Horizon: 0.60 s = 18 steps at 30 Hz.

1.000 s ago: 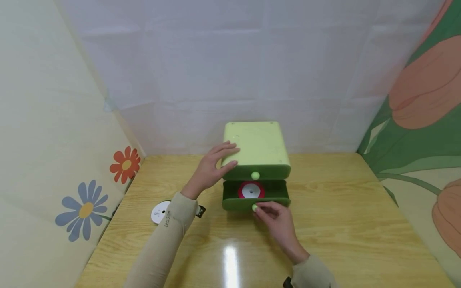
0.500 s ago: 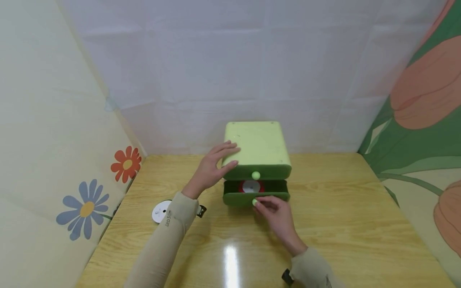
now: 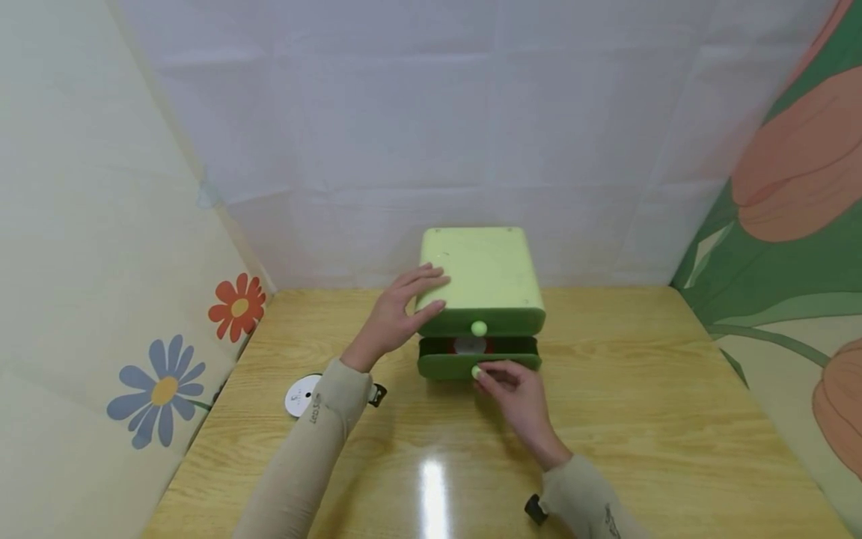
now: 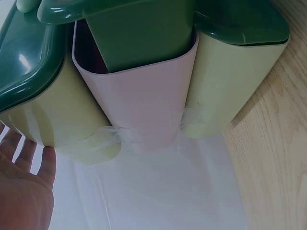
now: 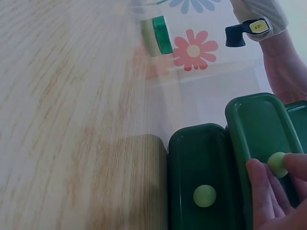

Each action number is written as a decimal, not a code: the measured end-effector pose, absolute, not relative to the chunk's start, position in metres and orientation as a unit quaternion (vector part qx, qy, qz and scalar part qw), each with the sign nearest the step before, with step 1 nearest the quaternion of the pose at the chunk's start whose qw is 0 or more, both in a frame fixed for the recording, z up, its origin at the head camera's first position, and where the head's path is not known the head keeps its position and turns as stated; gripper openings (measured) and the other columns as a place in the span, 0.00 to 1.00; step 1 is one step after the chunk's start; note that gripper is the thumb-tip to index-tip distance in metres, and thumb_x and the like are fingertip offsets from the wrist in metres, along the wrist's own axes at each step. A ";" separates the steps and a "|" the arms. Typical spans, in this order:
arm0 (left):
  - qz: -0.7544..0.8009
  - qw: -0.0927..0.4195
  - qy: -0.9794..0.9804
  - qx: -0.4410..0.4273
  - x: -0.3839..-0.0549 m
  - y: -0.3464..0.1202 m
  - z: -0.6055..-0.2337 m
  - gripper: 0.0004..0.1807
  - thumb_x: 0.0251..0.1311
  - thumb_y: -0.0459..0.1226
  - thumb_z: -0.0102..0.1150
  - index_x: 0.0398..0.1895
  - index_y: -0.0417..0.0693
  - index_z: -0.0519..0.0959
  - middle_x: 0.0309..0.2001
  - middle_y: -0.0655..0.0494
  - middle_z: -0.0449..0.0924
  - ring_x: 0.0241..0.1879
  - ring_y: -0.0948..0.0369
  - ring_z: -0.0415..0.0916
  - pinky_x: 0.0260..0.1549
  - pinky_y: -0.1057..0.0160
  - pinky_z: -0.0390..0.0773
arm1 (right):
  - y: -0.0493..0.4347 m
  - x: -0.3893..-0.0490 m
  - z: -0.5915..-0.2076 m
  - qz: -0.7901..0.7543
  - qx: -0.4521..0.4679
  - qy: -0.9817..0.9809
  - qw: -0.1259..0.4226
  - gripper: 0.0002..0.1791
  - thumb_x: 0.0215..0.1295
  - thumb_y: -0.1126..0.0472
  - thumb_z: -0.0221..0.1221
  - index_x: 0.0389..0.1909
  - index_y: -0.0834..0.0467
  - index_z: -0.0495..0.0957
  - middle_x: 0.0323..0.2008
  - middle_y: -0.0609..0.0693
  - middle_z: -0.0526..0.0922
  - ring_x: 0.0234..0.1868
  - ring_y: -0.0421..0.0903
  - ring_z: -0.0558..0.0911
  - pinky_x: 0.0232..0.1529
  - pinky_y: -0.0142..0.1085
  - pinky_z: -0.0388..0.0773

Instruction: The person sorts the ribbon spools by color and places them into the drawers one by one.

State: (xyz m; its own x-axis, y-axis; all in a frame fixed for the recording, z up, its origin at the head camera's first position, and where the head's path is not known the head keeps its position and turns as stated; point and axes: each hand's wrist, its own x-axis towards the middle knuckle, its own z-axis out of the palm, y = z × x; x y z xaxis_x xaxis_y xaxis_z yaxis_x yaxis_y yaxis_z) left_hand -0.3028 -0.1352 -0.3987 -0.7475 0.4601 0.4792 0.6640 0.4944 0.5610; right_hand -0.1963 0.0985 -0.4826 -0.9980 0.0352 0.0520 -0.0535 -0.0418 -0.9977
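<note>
A small drawer cabinet (image 3: 485,269) with a pale yellow-green top and dark green drawer fronts stands against the back wall. My left hand (image 3: 399,313) rests on its upper left edge, fingers spread over the top. Between thumb and fingers, my right hand (image 3: 520,404) pinches the round light green knob (image 5: 277,164) of the middle drawer (image 3: 444,367). That drawer sits partly out of its pink casing (image 4: 136,91). Inside lies a red-rimmed spool with a white face (image 3: 469,345), its front half hidden by the drawer front. The top drawer (image 3: 441,323) is closed.
A white-faced spool with a green band (image 5: 162,36) stands or lies at the left of the wooden table (image 3: 640,419), partly behind the left sleeve (image 3: 296,457) in the head view. The closed bottom drawer (image 5: 201,158) shows in the right wrist view.
My right hand has pushed the middle drawer inward, away from me, so less of the red-rimmed spool shows. My left hand stays on the cabinet.
</note>
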 end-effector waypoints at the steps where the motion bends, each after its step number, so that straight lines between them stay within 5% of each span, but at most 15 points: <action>1: -0.380 0.134 -0.854 -0.329 -0.303 -0.135 -0.399 0.25 0.74 0.52 0.59 0.71 0.61 0.76 0.75 0.60 0.70 0.80 0.58 0.57 0.76 0.43 0.61 | 0.099 -0.197 -0.483 0.722 0.007 -0.692 0.031 0.10 0.64 0.72 0.67 0.46 0.67 0.86 0.43 0.62 0.89 0.39 0.49 0.91 0.46 0.39 0.89; 18: -0.382 0.138 -0.852 -0.332 -0.303 -0.135 -0.400 0.26 0.74 0.52 0.59 0.71 0.60 0.76 0.75 0.59 0.69 0.80 0.57 0.57 0.76 0.42 0.61 | 0.098 -0.210 -0.484 0.715 0.006 -0.698 0.028 0.09 0.66 0.69 0.68 0.47 0.64 0.87 0.44 0.61 0.90 0.41 0.51 0.90 0.45 0.39 0.89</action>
